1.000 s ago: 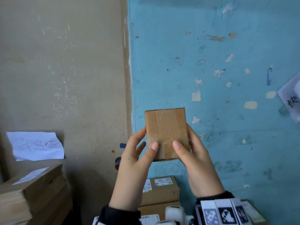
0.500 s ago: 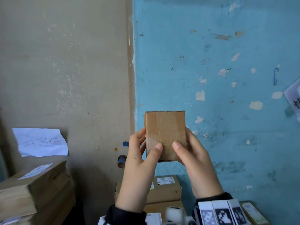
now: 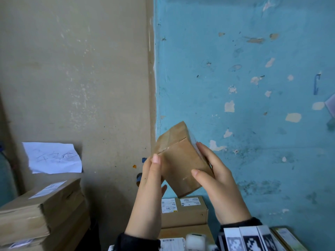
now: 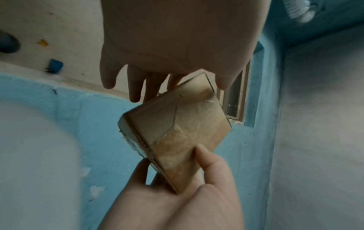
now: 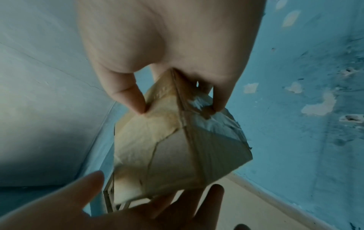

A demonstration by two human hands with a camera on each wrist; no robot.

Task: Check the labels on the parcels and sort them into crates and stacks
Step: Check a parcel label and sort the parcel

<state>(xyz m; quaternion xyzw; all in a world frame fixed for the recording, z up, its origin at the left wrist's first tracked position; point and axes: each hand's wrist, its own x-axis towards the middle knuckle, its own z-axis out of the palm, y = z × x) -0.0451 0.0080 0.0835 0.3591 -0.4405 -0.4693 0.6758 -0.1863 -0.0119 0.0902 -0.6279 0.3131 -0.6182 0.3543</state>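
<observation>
A small brown cardboard parcel [image 3: 181, 158] is held up in front of the wall, tilted so a taped seam faces me. My right hand [image 3: 208, 169] grips its lower right part, thumb [image 3: 196, 173] on the front and fingers behind. My left hand [image 3: 154, 171] lies with straight fingers along the parcel's left edge, the index tip touching the upper corner. In the right wrist view the thumb and fingers pinch the parcel [image 5: 177, 147], and a white label [image 5: 216, 123] shows on its far face. The left wrist view shows the parcel [image 4: 177, 132] below the left hand's straight fingers [image 4: 138, 87].
A stack of flat labelled cardboard boxes [image 3: 41, 211] stands at the left under a handwritten paper note [image 3: 52, 157]. More labelled boxes [image 3: 184, 209] sit stacked below my hands against the wall corner. Another box [image 3: 288, 238] is at the lower right.
The parcel has turned from upright to tilted, its top swung left and a seamed face towards me. My left thumb has come off its front, and that hand now lies straight along the left edge.
</observation>
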